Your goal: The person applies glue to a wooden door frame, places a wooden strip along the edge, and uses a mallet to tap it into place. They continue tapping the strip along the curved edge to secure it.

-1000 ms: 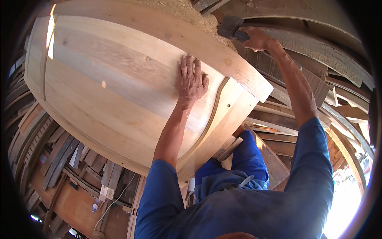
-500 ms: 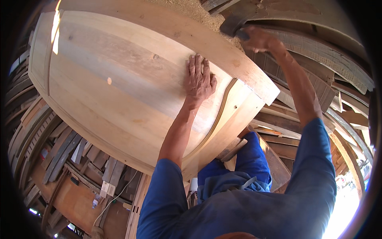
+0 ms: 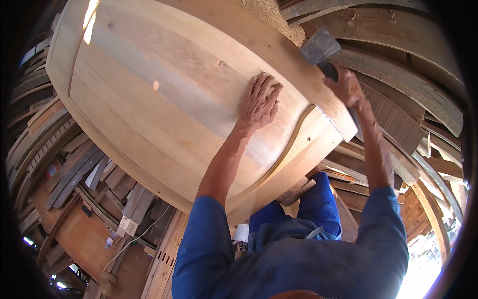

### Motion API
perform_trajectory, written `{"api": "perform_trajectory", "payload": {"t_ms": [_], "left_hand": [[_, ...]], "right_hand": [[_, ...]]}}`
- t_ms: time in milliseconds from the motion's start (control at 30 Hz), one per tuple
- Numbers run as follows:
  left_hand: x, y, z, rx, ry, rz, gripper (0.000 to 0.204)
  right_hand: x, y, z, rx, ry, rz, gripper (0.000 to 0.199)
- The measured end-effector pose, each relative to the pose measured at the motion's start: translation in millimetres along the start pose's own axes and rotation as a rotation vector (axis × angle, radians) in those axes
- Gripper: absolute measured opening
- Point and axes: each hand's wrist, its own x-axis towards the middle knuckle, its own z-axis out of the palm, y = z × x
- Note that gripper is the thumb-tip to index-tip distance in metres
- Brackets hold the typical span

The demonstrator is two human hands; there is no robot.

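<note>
A large pale wooden panel [image 3: 164,114] with a raised frame and a curved moulding lies in front of me. My left hand [image 3: 260,102] rests on its face near the right end, fingers loosely spread and holding nothing. Over the panel's far right corner, my right hand [image 3: 346,89] is closed round the dark handle of a tool with a wide, grey, blocky head [image 3: 321,46]. The tool is blurred, so its exact kind is unclear. It is raised beside the frame's thick far rail [image 3: 279,55], and I cannot tell whether it touches the rail.
Sawdust [image 3: 271,17] is heaped beyond the far rail. Stacked boards and curved offcuts [image 3: 403,74] crowd the right side. On the lower left, more wood scraps [image 3: 79,174] lie around a brown board [image 3: 84,234], with a pale cord [image 3: 132,239] running across.
My right hand has drawn back toward me and to the right with the tool, whose broad head now shows. My left hand stays on the panel. The whole view has shifted slightly.
</note>
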Motion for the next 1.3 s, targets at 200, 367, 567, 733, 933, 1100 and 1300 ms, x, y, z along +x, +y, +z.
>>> {"api": "perform_trajectory", "payload": {"t_ms": [200, 367, 567, 733, 933, 1100, 1300], "left_hand": [[7.4, -16.6, -2.5, -0.019, 0.073, 0.057, 0.040], [12.4, -23.9, 4.3, -0.025, 0.127, 0.065, 0.036], [13.3, -23.5, 2.4, -0.039, 0.129, 0.057, 0.032], [13.1, -22.7, 4.0, -0.021, 0.138, 0.032, 0.031], [13.0, -19.9, 1.0, -0.007, 0.098, 0.009, 0.030], [15.5, -16.9, -3.9, -0.014, 0.065, -0.012, 0.027], [17.8, -13.5, -4.0, -0.018, 0.043, -0.044, 0.026]], "right_hand": [[-64.5, -28.1, 36.8, 0.051, -0.124, 0.218, 0.047], [-77.9, -39.0, 41.4, -0.066, -0.244, 0.295, 0.046], [-80.0, -30.5, 52.1, -0.034, -0.206, 0.289, 0.051], [-78.1, -26.2, 43.8, 0.038, -0.258, 0.272, 0.051], [-76.9, -29.4, 45.2, -0.028, -0.284, 0.283, 0.049], [-77.3, -23.6, 40.7, 0.092, -0.268, 0.292, 0.052], [-79.7, -17.2, 42.7, 0.008, -0.292, 0.212, 0.053]]}}
